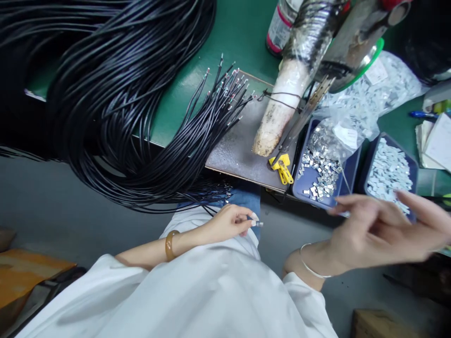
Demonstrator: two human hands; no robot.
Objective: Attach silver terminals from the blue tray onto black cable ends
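My left hand (232,223) is in front of the white shirt, its thumb and fingers pinching the dark end of a cable. A small silvery metal connector (260,224) sticks out beyond the fingertips. Most of the held cable is hidden by the hand. My right hand (380,230), smeared by motion, hovers just in front of two blue trays, with thumb and fingers apart and nothing visible between them. Small metal connector shells fill part of the nearer tray (301,185); pale plastic pieces (389,171) lie in the other.
A large bundle of black cables (137,89) drapes over the green table (232,33) edge, its stripped ends on a board (236,145). A yellow-handled tool (282,168) lies below a wrapped post (282,103). Behind the trays are a plastic bag of parts (394,89) and a bottle (280,28).
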